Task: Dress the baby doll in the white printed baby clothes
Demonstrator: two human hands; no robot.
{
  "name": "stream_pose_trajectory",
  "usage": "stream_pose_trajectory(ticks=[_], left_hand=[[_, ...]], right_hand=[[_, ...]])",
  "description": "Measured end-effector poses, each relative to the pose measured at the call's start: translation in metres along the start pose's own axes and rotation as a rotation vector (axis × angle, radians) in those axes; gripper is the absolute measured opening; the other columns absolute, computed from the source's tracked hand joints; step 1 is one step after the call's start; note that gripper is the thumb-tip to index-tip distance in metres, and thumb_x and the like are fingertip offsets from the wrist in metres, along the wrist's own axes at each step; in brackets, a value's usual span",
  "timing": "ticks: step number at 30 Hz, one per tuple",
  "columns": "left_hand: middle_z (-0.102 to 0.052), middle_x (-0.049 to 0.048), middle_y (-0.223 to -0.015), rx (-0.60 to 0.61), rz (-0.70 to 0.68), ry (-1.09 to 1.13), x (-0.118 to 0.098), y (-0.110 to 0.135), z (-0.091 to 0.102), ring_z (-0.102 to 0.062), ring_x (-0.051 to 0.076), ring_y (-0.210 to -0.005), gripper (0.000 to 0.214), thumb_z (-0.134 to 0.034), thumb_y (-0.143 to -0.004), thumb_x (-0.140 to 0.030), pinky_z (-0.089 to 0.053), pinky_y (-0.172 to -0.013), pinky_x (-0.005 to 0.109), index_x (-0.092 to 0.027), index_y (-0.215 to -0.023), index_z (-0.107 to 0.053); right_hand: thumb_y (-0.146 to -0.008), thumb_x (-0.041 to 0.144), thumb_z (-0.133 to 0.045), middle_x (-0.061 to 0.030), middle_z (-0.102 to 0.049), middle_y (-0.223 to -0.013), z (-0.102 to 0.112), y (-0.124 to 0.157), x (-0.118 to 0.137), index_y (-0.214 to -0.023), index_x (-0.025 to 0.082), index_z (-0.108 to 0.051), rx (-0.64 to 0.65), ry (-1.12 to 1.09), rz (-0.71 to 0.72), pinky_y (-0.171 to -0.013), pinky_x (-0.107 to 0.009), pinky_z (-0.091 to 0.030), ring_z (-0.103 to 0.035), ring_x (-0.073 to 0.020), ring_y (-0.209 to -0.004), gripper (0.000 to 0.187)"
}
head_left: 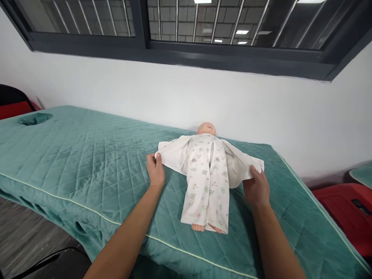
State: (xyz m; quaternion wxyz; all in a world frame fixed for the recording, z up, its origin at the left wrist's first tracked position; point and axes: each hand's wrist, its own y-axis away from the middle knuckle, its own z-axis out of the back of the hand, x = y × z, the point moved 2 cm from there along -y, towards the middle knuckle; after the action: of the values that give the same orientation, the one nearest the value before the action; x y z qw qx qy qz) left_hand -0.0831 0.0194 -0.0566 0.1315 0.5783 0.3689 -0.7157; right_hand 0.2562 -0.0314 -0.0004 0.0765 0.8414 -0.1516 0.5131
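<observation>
A baby doll lies on its back on the green quilted bed, its head by the wall and its feet toward me. White printed pants cover its legs, with the toes showing at the cuffs. A white baby top is spread out to both sides of the doll's body. My left hand pinches the left edge of the cloth between thumb and fingers. On the other side, my right hand grips the right corner, holding that flap stretched outward. The doll's arms are hidden under the cloth.
The bed cover has a face hole at the far left. A white wall and a dark-framed window stand behind. Red plastic furniture is beside the bed at right. A black cable hangs at lower left.
</observation>
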Motion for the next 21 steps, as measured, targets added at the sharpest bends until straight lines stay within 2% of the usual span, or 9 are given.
stream_pose_trajectory(ticks=[2,5,6,8,12,16,19,21], left_hand=[[-0.054,0.0008,-0.081,0.007,0.003,-0.004,0.001,0.000,-0.001,-0.053,0.019,-0.077,0.040,-0.043,-0.094,-0.061,-0.044,-0.075,0.034,-0.023,-0.086,-0.048],[-0.053,0.0007,-0.080,0.015,0.013,-0.014,0.002,-0.001,-0.001,-0.052,0.018,-0.076,0.040,-0.043,-0.095,-0.061,-0.043,-0.073,0.034,-0.023,-0.085,-0.048],[-0.052,0.0006,-0.079,0.018,0.016,-0.016,0.002,-0.001,-0.001,-0.051,0.018,-0.075,0.040,-0.043,-0.095,-0.061,-0.042,-0.072,0.034,-0.023,-0.084,-0.047],[-0.051,0.0002,-0.077,0.026,0.021,-0.020,0.001,-0.002,0.000,-0.051,0.018,-0.074,0.041,-0.043,-0.094,-0.062,-0.042,-0.071,0.034,-0.023,-0.082,-0.047],[-0.052,0.0001,-0.076,0.023,0.008,-0.026,-0.001,-0.002,0.000,-0.051,0.019,-0.073,0.041,-0.043,-0.094,-0.062,-0.042,-0.071,0.034,-0.024,-0.081,-0.047],[-0.052,0.0005,-0.076,0.030,0.010,-0.034,-0.003,-0.001,0.000,-0.051,0.019,-0.073,0.040,-0.044,-0.094,-0.062,-0.042,-0.070,0.034,-0.024,-0.081,-0.047],[-0.052,-0.0004,-0.074,0.034,0.018,-0.040,-0.003,-0.001,0.000,-0.051,0.019,-0.072,0.041,-0.044,-0.093,-0.062,-0.042,-0.069,0.033,-0.024,-0.081,-0.047],[-0.052,-0.0008,-0.074,0.032,0.017,-0.045,-0.002,-0.001,-0.001,-0.051,0.018,-0.071,0.041,-0.044,-0.093,-0.062,-0.041,-0.068,0.033,-0.023,-0.081,-0.047]], right_hand=[[-0.077,0.035,-0.073,0.0015,-0.071,-0.116,-0.018,0.000,0.003,-0.104,0.027,-0.065,0.060,0.183,0.109,-0.096,-0.032,-0.053,-0.061,-0.0215,-0.120,0.029],[-0.079,0.031,-0.070,-0.0012,-0.067,-0.129,-0.052,0.009,0.003,-0.088,0.024,-0.065,0.364,0.679,0.291,-0.114,-0.045,-0.038,-0.055,-0.0270,-0.129,0.012],[-0.082,0.030,-0.067,-0.0013,-0.064,-0.135,-0.060,0.014,0.002,-0.082,0.024,-0.063,0.450,0.789,0.349,-0.118,-0.047,-0.032,-0.051,-0.0271,-0.134,0.007],[-0.087,0.028,-0.061,-0.0012,-0.060,-0.141,-0.068,0.024,-0.004,-0.076,0.024,-0.056,0.523,0.883,0.436,-0.120,-0.048,-0.027,-0.044,-0.0252,-0.141,0.013],[-0.092,0.031,-0.058,-0.0032,-0.059,-0.141,-0.059,0.039,-0.016,-0.077,0.025,-0.052,0.442,0.837,0.470,-0.116,-0.047,-0.033,-0.046,-0.0238,-0.138,0.017],[-0.090,0.039,-0.063,-0.0050,-0.060,-0.140,-0.051,0.043,-0.017,-0.077,0.025,-0.055,0.354,0.669,0.399,-0.110,-0.046,-0.039,-0.053,-0.0258,-0.131,0.021],[-0.090,0.045,-0.062,-0.0064,-0.064,-0.134,-0.049,0.030,-0.011,-0.083,0.024,-0.062,0.230,0.523,0.355,-0.108,-0.046,-0.042,-0.056,-0.0264,-0.126,0.021],[-0.088,0.043,-0.063,-0.0068,-0.066,-0.129,-0.049,0.012,-0.006,-0.095,0.024,-0.067,0.109,0.517,0.371,-0.108,-0.046,-0.042,-0.057,-0.0259,-0.123,0.021]])
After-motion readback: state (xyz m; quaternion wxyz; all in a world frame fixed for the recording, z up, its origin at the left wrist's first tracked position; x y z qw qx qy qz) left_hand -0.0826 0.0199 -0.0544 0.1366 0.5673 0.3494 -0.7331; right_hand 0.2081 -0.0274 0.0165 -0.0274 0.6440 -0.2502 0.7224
